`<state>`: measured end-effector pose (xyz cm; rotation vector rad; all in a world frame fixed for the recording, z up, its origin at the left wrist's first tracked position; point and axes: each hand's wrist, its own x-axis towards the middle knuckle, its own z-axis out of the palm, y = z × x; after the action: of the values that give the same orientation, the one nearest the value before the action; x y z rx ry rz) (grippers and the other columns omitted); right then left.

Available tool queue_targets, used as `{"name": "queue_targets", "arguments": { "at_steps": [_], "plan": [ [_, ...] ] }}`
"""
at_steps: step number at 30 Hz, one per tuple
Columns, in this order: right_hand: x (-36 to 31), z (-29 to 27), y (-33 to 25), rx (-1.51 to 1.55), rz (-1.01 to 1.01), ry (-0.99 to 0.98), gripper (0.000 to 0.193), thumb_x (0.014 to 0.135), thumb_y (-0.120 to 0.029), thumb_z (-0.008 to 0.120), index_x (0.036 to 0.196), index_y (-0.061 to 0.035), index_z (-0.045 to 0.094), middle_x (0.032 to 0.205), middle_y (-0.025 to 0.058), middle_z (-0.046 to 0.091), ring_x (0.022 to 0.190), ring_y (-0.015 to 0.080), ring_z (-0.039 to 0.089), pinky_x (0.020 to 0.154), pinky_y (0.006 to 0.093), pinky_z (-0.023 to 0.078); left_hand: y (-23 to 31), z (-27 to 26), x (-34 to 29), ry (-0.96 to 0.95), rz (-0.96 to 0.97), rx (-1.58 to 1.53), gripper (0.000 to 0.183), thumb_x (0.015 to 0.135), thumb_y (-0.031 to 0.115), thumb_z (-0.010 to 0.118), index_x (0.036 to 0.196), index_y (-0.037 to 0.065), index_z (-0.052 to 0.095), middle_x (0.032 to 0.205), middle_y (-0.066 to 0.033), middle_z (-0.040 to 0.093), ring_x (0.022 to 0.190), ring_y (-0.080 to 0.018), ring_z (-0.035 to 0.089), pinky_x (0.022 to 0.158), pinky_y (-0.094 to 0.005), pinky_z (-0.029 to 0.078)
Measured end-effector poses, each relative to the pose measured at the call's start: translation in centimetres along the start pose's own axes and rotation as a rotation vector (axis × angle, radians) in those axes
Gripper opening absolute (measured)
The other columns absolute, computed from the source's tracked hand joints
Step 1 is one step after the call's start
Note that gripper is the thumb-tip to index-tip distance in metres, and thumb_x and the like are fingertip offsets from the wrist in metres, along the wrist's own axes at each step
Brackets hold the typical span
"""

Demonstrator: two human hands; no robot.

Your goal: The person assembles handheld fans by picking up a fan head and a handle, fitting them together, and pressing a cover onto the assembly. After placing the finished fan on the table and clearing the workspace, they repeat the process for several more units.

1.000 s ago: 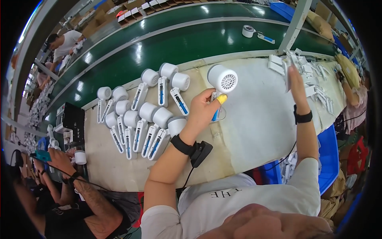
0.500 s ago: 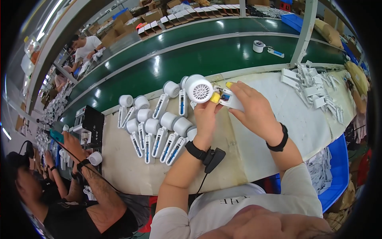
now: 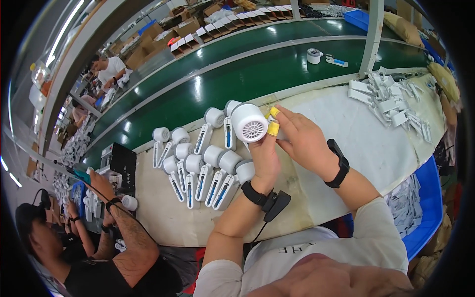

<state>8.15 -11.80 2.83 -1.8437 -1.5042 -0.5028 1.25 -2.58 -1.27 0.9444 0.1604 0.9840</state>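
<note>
My left hand (image 3: 265,158) is closed around the lower side of a white cylindrical fan head (image 3: 247,115), its round grille turned toward me. A yellow cover is on its thumb tip. Against the fan head's right side, my right hand (image 3: 309,141) has its fingers bent inward, with a yellow cover on the index tip. What lies between those fingers is hidden. To the left, several similar white fan units (image 3: 203,180) lie in rows, their slim handles showing blue parts inside.
A pile of white plastic handle pieces (image 3: 388,99) lies at the right of the cream table (image 3: 168,227). Beyond runs a green conveyor belt (image 3: 198,89) carrying one fan unit (image 3: 313,56). A blue bin (image 3: 430,213) stands at right; a co-worker (image 3: 94,257) works at left.
The fan head has tilted, its grille now lower. My right hand has moved left against it, and the white handle it held with blue inside is now out of sight.
</note>
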Motion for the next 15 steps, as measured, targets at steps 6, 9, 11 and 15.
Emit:
{"name": "queue_targets", "arguments": {
  "at_steps": [6, 9, 11, 15],
  "plan": [
    [0.1, -1.6, 2.1, 0.268, 0.076, 0.06, 0.049, 0.076, -0.019, 0.069, 0.117, -0.0014, 0.048, 0.11, 0.0145, 0.058, 0.096, 0.0252, 0.059, 0.077, 0.0311, 0.049, 2.7, -0.3, 0.9, -0.112, -0.018, -0.137, 0.032, 0.086, 0.005, 0.058, 0.116, 0.0, 0.05, 0.113, -0.0115, 0.057, 0.1, -0.0215, 0.057, 0.087, -0.0342, 0.047],
    [0.2, -1.9, 2.8, 0.931, 0.509, -0.454, 0.037, 0.082, -0.027, 0.065, 0.107, -0.0012, 0.054, 0.088, 0.0074, 0.061, 0.077, 0.0137, 0.06, 0.064, 0.0245, 0.047, 3.8, -0.4, 0.8, -0.152, 0.023, -0.139, 0.032, 0.087, 0.005, 0.058, 0.117, -0.001, 0.049, 0.111, -0.014, 0.058, 0.103, -0.0247, 0.057, 0.091, -0.0376, 0.046],
    [-0.3, -1.4, 1.9, 1.052, 0.568, -0.291, 0.026, 0.085, -0.026, 0.062, 0.094, -0.002, 0.058, 0.076, 0.0016, 0.058, 0.066, 0.0067, 0.054, 0.055, 0.0208, 0.042, 3.9, -0.1, 0.8, -0.092, 0.058, -0.134, 0.031, 0.087, 0.006, 0.057, 0.117, -0.001, 0.049, 0.109, -0.0154, 0.058, 0.102, -0.0251, 0.058, 0.091, -0.0371, 0.046],
    [-0.3, -2.1, 0.0, 1.034, 0.513, -0.233, 0.026, 0.082, -0.027, 0.065, 0.084, -0.0014, 0.058, 0.07, 0.0033, 0.057, 0.064, 0.0088, 0.054, 0.056, 0.0243, 0.043, 5.3, 1.1, 0.5, -0.06, 0.07, -0.194, 0.031, 0.087, 0.007, 0.056, 0.116, -0.002, 0.049, 0.107, -0.0161, 0.06, 0.102, -0.0245, 0.058, 0.091, -0.0371, 0.046]
  ]
}}
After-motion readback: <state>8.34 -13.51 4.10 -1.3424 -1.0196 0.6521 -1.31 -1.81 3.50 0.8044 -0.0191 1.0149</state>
